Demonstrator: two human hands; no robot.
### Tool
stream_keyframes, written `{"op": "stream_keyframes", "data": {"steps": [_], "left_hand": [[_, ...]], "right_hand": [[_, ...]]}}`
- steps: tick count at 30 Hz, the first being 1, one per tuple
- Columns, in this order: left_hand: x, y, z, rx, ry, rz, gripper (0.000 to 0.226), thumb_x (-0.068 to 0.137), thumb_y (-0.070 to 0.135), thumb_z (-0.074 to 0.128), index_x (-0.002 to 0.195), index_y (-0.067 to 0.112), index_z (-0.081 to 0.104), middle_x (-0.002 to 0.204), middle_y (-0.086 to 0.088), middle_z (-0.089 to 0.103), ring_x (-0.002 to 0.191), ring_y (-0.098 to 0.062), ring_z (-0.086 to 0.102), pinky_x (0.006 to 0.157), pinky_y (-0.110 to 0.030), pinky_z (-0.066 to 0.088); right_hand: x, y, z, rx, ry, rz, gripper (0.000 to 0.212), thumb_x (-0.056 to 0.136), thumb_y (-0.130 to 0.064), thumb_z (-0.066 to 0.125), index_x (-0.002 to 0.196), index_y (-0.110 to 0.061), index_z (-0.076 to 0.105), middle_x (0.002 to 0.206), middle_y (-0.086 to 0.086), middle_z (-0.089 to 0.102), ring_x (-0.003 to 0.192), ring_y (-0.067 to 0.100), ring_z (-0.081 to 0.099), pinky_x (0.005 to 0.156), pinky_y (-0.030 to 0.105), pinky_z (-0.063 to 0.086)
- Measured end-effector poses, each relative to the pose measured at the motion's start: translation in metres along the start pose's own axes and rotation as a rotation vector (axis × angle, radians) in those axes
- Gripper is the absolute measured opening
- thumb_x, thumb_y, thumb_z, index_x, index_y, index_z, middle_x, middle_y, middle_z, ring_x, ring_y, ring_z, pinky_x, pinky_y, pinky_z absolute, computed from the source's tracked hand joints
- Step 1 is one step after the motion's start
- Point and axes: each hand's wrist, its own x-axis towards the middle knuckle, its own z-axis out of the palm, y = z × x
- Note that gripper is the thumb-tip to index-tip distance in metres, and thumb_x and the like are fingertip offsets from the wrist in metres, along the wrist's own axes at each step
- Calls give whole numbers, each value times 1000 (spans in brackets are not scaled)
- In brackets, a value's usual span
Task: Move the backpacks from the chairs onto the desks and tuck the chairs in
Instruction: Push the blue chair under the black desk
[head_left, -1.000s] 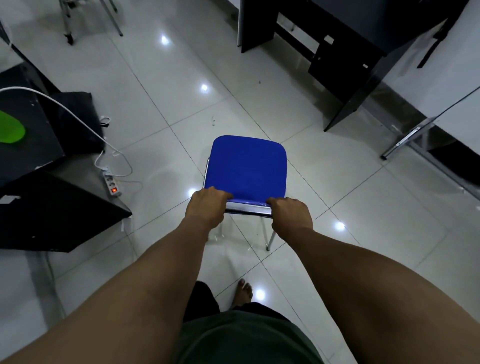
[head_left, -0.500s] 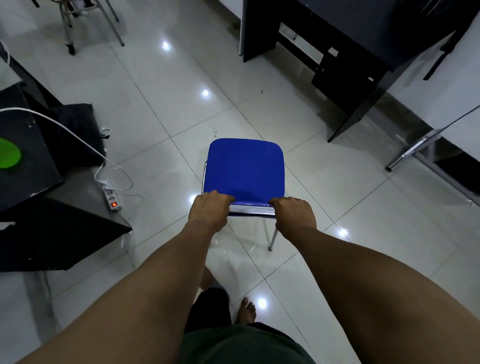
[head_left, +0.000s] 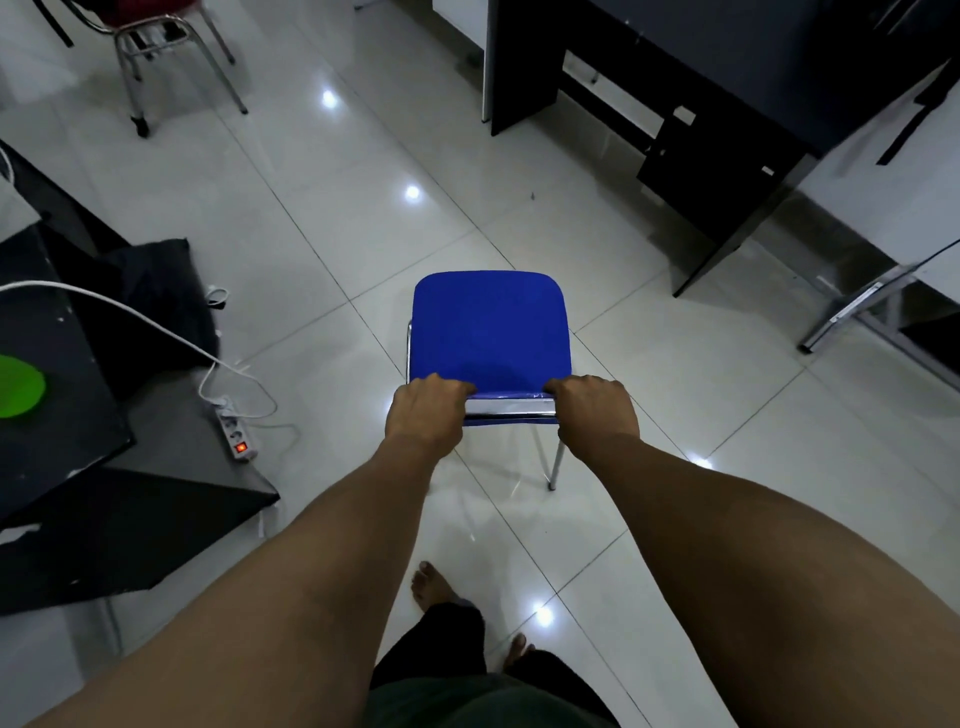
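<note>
Left hand (head_left: 427, 411) and right hand (head_left: 592, 410) each curl over the top rail of the blue chair (head_left: 491, 332), one at either end, knuckles up, fingers wrapped round the chrome bar. Both grips look firm; a short run of bare rail shows between them.

Chair stands out on open tile, seat pointing away from the person, well apart from any desk. No backpack on the seat.

Handling, as judged: thin tube legs and a slim padded seat suggest a light, stiff frame that should steer easily from the back rail. Two hands spaced wide give good control over twisting. Glossy floor (head_left: 322, 218) likely lets the legs slide, but they may chatter or catch on grout lines; a slight lift would probably be smoother.

Room: clear tile ahead and to the right. Black desk (head_left: 727, 78) sits ahead-right with an open kneehole, the likely slot; its side panels are the edges to clear. Another metal leg (head_left: 852, 312) lies further right.

Left side is tighter: a power strip (head_left: 236, 434) with white cable (head_left: 130, 317) on the floor, beside a dark desk corner (head_left: 78, 415). A second chair (head_left: 171, 52) stands far left.
</note>
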Motion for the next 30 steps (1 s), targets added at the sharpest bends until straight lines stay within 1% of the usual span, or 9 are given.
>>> {"op": "stream_keyframes", "data": {"steps": [2, 4, 8, 12, 16, 25, 27, 30], "left_hand": [[10, -7, -5, 9, -6, 0, 42, 86, 19, 69, 124, 32, 61, 102, -1, 68, 91, -24, 65, 81, -36, 56], [19, -14, -9, 3, -13, 8, 42, 86, 20, 70, 124, 32, 61, 101, 0, 69, 91, -24, 65, 81, -36, 57], [40, -25, -16, 25, -11, 7, 39, 85, 19, 69, 120, 31, 62, 97, 0, 68, 89, -25, 65, 80, -36, 55], [61, -33, -23, 22, -14, 5, 39, 86, 18, 68, 122, 31, 60, 99, -1, 68, 91, -24, 65, 82, -36, 54], [92, -41, -35, -8, -4, -9, 41, 86, 19, 69, 124, 31, 61, 100, 0, 68, 91, -24, 65, 82, -37, 57], [155, -57, -58, -29, -22, -53, 41, 89, 21, 66, 128, 29, 58, 107, -2, 68, 95, -23, 64, 84, -36, 55], [165, -61, -62, -20, -22, -54, 41, 89, 22, 66, 129, 29, 57, 109, -3, 67, 97, -23, 64, 86, -37, 55], [180, -67, -66, -12, -12, -63, 41, 88, 22, 66, 128, 28, 58, 108, -1, 67, 97, -22, 64, 85, -36, 54]], "right_hand": [[12, -3, -4, 7, -1, -3, 35, 83, -11, 68, 114, -27, 62, 89, -1, 65, 77, 24, 61, 77, 36, 53], [22, -6, -8, 18, -4, -4, 33, 84, -13, 69, 114, -27, 61, 89, -1, 65, 75, 23, 59, 77, 36, 52], [42, -9, -17, -23, -3, 3, 32, 81, -6, 63, 105, -27, 63, 77, -3, 57, 67, 23, 52, 72, 34, 48], [65, -10, -23, -20, -2, 8, 32, 82, -6, 63, 106, -28, 63, 80, -3, 61, 67, 23, 54, 73, 35, 50], [102, -8, -34, -21, 3, 13, 33, 80, -6, 63, 103, -29, 63, 76, -4, 58, 69, 24, 57, 72, 36, 52], [174, 2, -58, -4, 6, -37, 30, 83, -6, 62, 105, -27, 64, 82, -3, 63, 71, 22, 54, 76, 34, 44], [184, 3, -62, 3, 9, -44, 31, 83, -6, 62, 106, -26, 64, 81, -3, 62, 71, 23, 55, 76, 34, 44], [203, 4, -68, -4, -1, -53, 32, 83, -5, 62, 107, -26, 63, 80, -2, 60, 69, 23, 50, 76, 34, 43]]}}
